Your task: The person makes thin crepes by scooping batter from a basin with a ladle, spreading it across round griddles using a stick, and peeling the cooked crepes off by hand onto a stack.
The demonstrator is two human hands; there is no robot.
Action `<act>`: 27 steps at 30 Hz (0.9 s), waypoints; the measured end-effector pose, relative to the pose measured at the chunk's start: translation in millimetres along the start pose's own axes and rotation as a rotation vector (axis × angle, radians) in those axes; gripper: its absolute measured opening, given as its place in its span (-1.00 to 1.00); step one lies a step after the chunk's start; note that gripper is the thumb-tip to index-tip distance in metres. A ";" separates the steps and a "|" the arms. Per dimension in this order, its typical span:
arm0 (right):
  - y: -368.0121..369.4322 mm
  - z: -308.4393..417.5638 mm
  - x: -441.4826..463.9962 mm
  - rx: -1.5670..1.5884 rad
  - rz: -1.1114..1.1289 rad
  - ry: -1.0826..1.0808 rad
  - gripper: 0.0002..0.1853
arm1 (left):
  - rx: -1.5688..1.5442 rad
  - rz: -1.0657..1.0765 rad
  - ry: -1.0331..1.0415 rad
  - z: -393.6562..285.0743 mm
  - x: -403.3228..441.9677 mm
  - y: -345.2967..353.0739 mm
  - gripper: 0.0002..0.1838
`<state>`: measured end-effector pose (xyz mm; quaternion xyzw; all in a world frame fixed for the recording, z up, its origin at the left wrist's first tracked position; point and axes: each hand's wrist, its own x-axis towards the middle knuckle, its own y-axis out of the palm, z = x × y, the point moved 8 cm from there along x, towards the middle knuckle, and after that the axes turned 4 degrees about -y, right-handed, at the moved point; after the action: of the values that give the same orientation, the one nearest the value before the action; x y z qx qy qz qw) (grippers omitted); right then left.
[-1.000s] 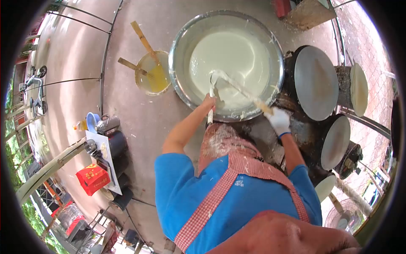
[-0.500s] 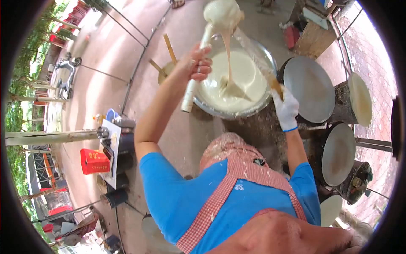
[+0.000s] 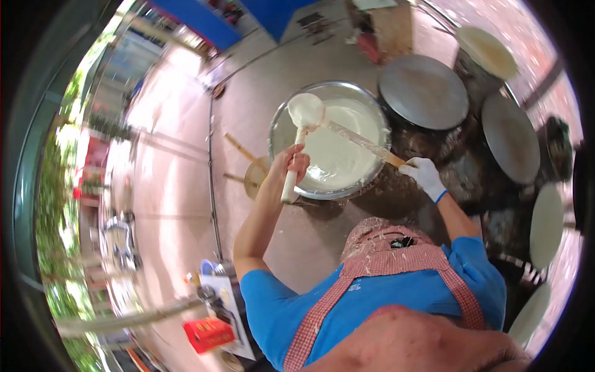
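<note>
My bare left hand [image 3: 292, 162] is wrapped round the pale handle of a ladle [image 3: 306, 110], whose bowl is coated with creamy batter. The ladle is over the left part of a big metal basin [image 3: 277, 146] that contains white batter [image 3: 347, 133]. My right hand [image 3: 424, 176], in a white glove, grips the wooden end of a long flat spatula [image 3: 365, 146]. The spatula's batter-coated blade slants over the basin, its far tip close to or touching the ladle's bowl; I cannot tell which.
Round flat griddles [image 3: 423, 92] stand on the right, with another griddle [image 3: 510, 137] beyond. Left of the basin is a small container [image 3: 255, 176] with wooden sticks. A side table [image 3: 238, 313] with a red box [image 3: 209, 335] stands lower left.
The view has turned and shifted. The ladle has come down closer to the basin, and the thick strand of batter that hung from it no longer shows. Both hands keep their holds.
</note>
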<state>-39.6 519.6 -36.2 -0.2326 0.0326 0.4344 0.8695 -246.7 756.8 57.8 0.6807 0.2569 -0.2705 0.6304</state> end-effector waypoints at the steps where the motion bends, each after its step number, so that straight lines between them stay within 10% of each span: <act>1: -20.5 11.3 -22.9 -0.019 -0.051 0.050 -0.64 | -0.094 0.003 -0.099 10.0 6.7 4.7 -0.85; 5: -66.3 36.9 -71.4 0.187 -0.263 -0.101 -0.62 | 0.704 0.220 0.329 19.9 10.5 73.4 -0.88; 15: -123.5 -184.5 -251.4 -0.260 -0.503 0.232 -0.56 | -0.101 0.186 -0.816 252.5 221.2 92.0 -0.63; 21: -222.3 -227.1 -411.5 -0.344 -0.984 0.604 -0.62 | 0.119 0.415 -0.983 400.3 282.1 189.4 -0.70; 23: -259.8 -249.7 -426.8 -0.270 -1.046 0.784 -0.59 | 0.420 0.426 -0.867 416.1 333.1 214.2 -0.65; 27: -330.4 -193.6 -371.5 -0.468 -1.365 0.111 -0.62 | 1.279 0.441 -0.231 433.1 401.2 293.5 -0.37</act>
<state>12.7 -9.2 12.0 -0.4031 -0.1696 -0.2221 0.8714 226.3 306.8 -34.2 0.9223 -0.1668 -0.3052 0.1684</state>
